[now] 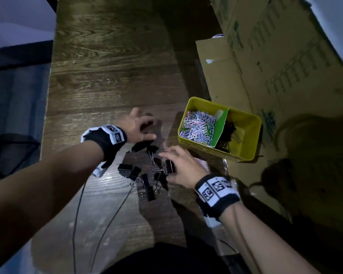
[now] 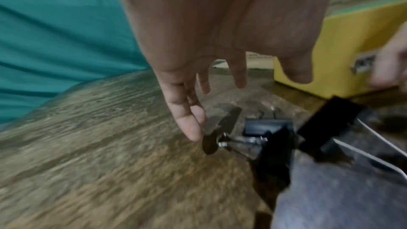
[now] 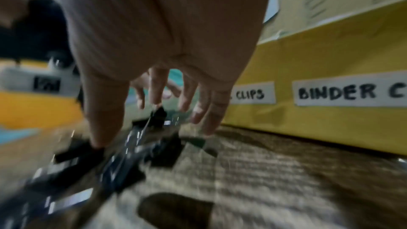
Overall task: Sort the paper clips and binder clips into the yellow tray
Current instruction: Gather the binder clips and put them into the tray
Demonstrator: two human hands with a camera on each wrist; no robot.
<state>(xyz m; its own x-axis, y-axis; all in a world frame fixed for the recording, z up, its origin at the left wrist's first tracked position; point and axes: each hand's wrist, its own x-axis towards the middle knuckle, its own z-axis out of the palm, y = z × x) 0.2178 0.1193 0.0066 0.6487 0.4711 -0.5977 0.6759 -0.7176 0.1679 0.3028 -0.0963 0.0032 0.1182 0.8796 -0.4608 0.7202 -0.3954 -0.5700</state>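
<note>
Nothing is held in either grip: the left hand (image 1: 137, 125) is spread with loose fingers (image 2: 189, 124) over the far edge of the scattered black metal binder clips (image 1: 147, 182), and the right hand (image 1: 181, 167) is lowered over the near side of the same pile, fingers (image 3: 211, 114) extended and slightly bent. Whether any fingertip touches a clip cannot be told, as both wrist views are blurred. The loose clips are spread on the dark wood-grain counter (image 1: 111, 76), just beside the rectangular yellow plastic tray (image 1: 249, 135). The tray is split by a green card divider (image 1: 220, 129); pastel wire paper clips (image 1: 198, 125) are heaped in the left compartment, and a dark mass of binder clips (image 1: 228, 133) is seen in the right one, hard to make out in shadow. White handwritten labels (image 3: 350, 93) are fixed to the tray's wall, partly cut off. Flattened brown cardboard (image 1: 275, 62) is laid under and behind the tray.
</note>
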